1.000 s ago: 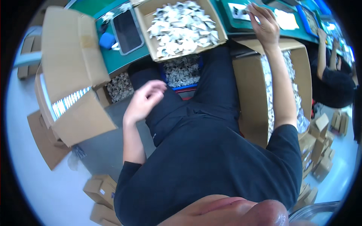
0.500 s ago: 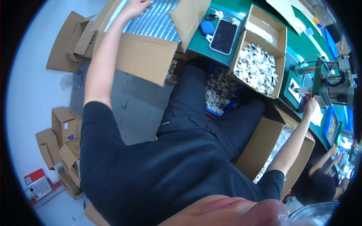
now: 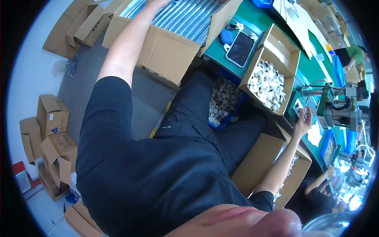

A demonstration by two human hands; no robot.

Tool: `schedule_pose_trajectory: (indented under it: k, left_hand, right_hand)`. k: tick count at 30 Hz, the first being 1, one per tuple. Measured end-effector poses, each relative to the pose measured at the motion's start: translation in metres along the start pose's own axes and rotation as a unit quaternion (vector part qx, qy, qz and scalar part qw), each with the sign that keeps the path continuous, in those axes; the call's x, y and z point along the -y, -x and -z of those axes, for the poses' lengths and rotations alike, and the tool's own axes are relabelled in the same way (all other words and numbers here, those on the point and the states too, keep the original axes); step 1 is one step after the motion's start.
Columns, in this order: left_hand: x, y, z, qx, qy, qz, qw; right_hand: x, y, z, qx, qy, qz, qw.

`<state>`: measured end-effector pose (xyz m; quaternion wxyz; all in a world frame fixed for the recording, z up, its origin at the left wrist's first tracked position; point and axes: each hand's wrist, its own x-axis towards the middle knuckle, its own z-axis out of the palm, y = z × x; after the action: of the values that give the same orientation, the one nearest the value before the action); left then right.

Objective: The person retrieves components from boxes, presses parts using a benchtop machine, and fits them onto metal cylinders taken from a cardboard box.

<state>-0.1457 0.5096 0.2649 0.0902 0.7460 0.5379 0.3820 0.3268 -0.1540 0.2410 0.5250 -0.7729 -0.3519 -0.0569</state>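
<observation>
My left hand reaches over an open cardboard box filled with rows of shiny silvery pieces. The upper picture edge cuts this hand off, so its fingers and anything in them are hidden. At the right, my right hand is raised beside a bench press, with its fingers apart and no held piece visible. Just beyond those fingers lies a white plate on the press's green base. Left of it, a cardboard tray holds a heap of pale, pointed, folded-looking pieces.
A phone and a blue case lie on the green bench. Between my legs stands a blue bin of similar pieces. An open carton is by my right arm. Cartons stack at left; a co-worker sits at right.
My right hand has drawn back leftward from under the press head, and its fingers have spread. My left hand has slipped further out past the upper edge. The whole view has shifted.
</observation>
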Motion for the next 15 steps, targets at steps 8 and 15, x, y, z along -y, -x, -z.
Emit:
schedule_pose_trajectory:
  k: [8, 15]
  left_hand:
    - [-0.065, 0.022, 0.023, 0.109, -0.107, 0.015, 0.988]
    - [-0.03, -0.01, -0.046, 0.128, 0.003, 0.013, 0.992]
  right_hand:
    - [0.054, 0.034, -0.031, -0.041, 0.203, 0.226, 0.952]
    - [0.188, 0.027, -0.091, 0.129, 0.129, 0.179, 0.967]
